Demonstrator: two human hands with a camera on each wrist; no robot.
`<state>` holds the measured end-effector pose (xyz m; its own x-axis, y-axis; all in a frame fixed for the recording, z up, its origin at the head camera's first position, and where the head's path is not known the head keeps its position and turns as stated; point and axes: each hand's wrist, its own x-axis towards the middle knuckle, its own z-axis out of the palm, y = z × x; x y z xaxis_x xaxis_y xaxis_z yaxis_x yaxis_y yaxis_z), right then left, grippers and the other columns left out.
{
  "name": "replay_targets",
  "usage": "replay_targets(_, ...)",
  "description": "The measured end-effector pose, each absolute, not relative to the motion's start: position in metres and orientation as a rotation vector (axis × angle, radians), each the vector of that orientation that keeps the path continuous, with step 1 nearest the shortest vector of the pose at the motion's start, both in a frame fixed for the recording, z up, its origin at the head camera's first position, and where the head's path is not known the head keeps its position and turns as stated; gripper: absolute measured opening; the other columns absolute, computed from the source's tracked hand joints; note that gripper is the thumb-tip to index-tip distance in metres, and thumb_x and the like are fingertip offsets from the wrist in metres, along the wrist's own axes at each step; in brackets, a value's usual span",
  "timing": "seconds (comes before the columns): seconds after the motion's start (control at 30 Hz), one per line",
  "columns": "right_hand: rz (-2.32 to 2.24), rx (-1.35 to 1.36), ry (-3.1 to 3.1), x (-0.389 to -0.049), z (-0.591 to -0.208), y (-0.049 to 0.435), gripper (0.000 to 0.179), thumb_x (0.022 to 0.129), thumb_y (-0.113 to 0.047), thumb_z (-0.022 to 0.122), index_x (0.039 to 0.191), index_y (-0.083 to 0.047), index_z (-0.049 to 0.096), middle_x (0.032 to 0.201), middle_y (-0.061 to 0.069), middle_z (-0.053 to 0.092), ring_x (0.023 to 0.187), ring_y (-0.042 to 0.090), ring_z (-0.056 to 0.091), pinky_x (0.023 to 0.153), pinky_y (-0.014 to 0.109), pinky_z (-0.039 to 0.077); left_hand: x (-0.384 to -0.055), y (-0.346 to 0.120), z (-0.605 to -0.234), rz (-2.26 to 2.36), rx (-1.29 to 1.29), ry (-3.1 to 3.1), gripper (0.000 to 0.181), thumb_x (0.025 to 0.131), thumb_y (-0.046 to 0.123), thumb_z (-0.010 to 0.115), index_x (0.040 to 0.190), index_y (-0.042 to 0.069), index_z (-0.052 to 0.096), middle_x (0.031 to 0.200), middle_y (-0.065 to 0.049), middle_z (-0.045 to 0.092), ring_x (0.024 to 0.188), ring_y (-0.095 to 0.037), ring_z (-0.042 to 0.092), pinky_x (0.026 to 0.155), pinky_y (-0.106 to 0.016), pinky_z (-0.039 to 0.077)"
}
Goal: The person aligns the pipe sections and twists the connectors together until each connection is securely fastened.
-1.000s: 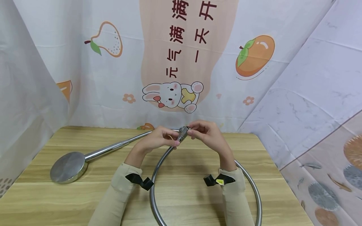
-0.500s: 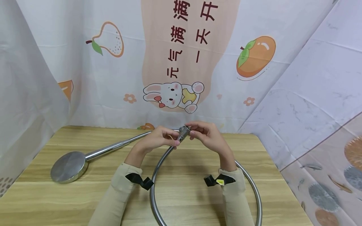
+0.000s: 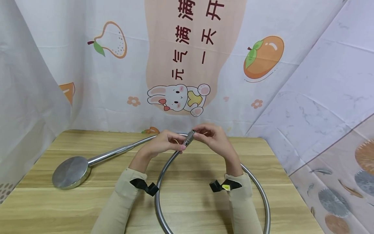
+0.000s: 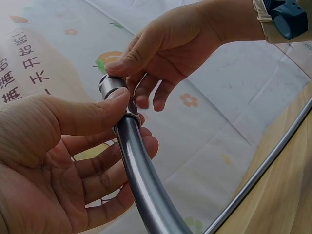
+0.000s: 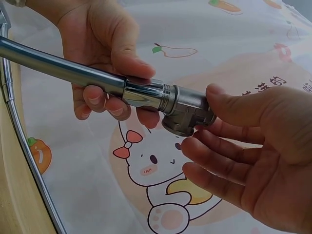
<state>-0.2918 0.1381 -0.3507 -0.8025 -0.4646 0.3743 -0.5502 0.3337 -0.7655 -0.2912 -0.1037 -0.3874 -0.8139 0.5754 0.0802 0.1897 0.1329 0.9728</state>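
A grey metal T-shaped pipe fitting (image 5: 187, 112) sits at the end of a silver shower hose (image 3: 159, 195); some thread shows between it and the hose's shiny end nut (image 5: 144, 93). My left hand (image 3: 162, 143) pinches the hose at this nut, thumb on one side and fingers on the other. With thumb and fingertips, my right hand (image 3: 214, 139) holds the far end of the fitting. Its side outlet points down in the right wrist view. Both hands are raised near the table's back edge. A round shower head (image 3: 71, 173) with a long handle lies at the left.
The hose loops over the wooden table (image 3: 198, 201) and leaves the head view at the bottom. A printed cloth (image 3: 117, 87) hangs behind the table, and another patterned cloth (image 3: 318, 94) lies along the right side.
The fitting has turned on the hose end: its side outlet, seen at the upper left before, no longer shows there. My right hand has shifted slightly; my left hand keeps its place.
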Motion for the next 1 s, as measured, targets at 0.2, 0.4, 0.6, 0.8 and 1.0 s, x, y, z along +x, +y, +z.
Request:
replay_targets(0.2,1.53,0.997,-2.467,-0.2936,-0.3508,0.1393,0.017,0.093,-0.004,0.073,0.109,0.0,0.073,0.105,0.016,0.074,0.088,0.023,0.069,0.076,0.025,0.059,-0.2914,-0.1036,-0.3858,1.725,0.734,2.11,0.029,0.095,0.008,0.071,0.12,-0.006,0.071,0.09,-0.003,0.072,0.082,-0.019,0.071,0.085,-0.035,0.06)
replay_targets(0.4,1.624,1.098,-2.442,-0.2944,-0.3509,0.1441,0.023,0.094,0.0,0.07,0.117,0.002,0.071,0.11,0.019,0.073,0.088,0.019,0.072,0.078,0.024,0.06,-0.2918,-0.1039,-0.3852,1.723,0.736,2.104,0.028,0.095,0.007,0.071,0.12,-0.004,0.071,0.089,-0.003,0.072,0.082,-0.019,0.071,0.085,-0.034,0.06)
replay_targets(0.6,1.609,1.248,-2.402,-0.296,-0.352,0.1452,0.031,0.096,0.001,0.066,0.127,0.0,0.069,0.122,0.017,0.072,0.101,0.015,0.071,0.088,0.026,0.06,-0.2918,-0.1038,-0.3862,1.713,0.754,2.105,0.028,0.095,0.007,0.071,0.121,-0.003,0.071,0.09,-0.004,0.071,0.082,-0.019,0.071,0.086,-0.036,0.06)
replay_targets(0.8,1.599,1.271,-2.407,-0.2958,-0.3525,0.1459,0.033,0.097,0.003,0.063,0.13,0.002,0.067,0.125,0.019,0.071,0.108,0.008,0.069,0.093,0.025,0.058,-0.2917,-0.1038,-0.3872,1.722,0.767,2.096,0.027,0.095,0.007,0.071,0.12,-0.003,0.072,0.09,-0.004,0.071,0.081,-0.019,0.071,0.086,-0.036,0.06)
replay_targets(1.0,1.587,1.185,-2.448,-0.2924,-0.3508,0.1446,0.032,0.097,0.0,0.065,0.128,0.001,0.068,0.122,0.019,0.072,0.103,0.007,0.071,0.09,0.024,0.059,-0.2911,-0.1041,-0.3881,1.729,0.783,2.083,0.027,0.095,0.007,0.071,0.119,-0.005,0.071,0.09,-0.004,0.071,0.082,-0.019,0.07,0.086,-0.037,0.061)
